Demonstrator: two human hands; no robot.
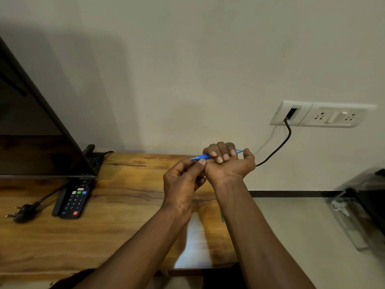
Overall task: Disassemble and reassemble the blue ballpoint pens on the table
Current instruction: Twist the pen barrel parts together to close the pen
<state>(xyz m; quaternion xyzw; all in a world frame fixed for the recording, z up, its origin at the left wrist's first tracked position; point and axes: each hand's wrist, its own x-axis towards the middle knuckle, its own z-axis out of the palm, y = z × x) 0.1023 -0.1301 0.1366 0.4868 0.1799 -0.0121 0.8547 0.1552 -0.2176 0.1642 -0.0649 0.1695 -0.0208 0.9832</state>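
- Wooden table [125, 226] stands against a plain pale wall, its glossy top catching a patch of light near the front edge.
- Above the table's right end, both hands hold one blue pen [203, 157] level in the air, clear of the tabletop.
- Right hand [229, 163] wraps its fingers round the barrel, palm toward the camera, likely to stop it turning.
- Left hand [181, 184] pinches the pen's end between thumb and fingertip, probably to twist or pull it; coming off or going on, I cannot tell.
- On the table's left side lie a remote [76, 202] and a loose plug [20, 211], beside a dark screen [31, 122].
- Beyond the table's right end, a wall socket [325, 115] feeds a black cable [279, 149].
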